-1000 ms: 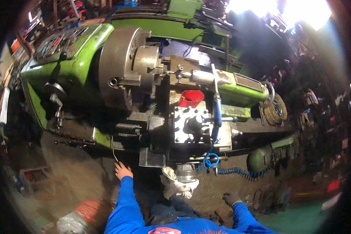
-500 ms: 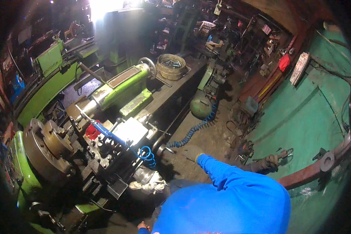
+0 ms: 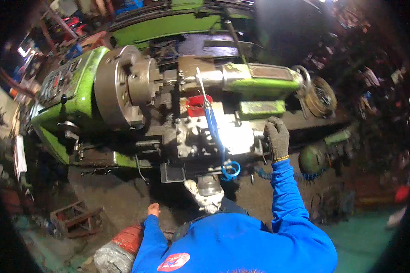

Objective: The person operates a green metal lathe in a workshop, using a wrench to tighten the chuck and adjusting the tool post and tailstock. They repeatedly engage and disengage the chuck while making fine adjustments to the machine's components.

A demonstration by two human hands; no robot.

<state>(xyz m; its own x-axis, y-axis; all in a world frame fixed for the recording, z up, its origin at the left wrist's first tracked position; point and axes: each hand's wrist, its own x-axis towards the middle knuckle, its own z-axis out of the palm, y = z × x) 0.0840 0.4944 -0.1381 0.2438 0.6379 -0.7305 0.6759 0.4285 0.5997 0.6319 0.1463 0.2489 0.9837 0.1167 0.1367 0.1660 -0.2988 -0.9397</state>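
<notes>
My right hand, in a grey knit glove, is closed at the right end of the lathe's tool slide, its curled fingers on the crank handle there; the glove hides part of that handle. Low at my left side, my bare left hand is away from the machine with its fingers curled in, and nothing shows in it. A blue air blow gun lies across the slide, its coiled hose hanging at the front. Behind it is a red object.
The big lathe chuck stands left of the slide, the green tailstock behind and right. A round tub sits past the tailstock handwheel. White cloth hangs on a front handwheel. A metal frame lies on the floor at left.
My view has swung left toward the chuck. My right hand has come from low beside the lathe up to the slide's crank handle. My left hand stays low at my side.
</notes>
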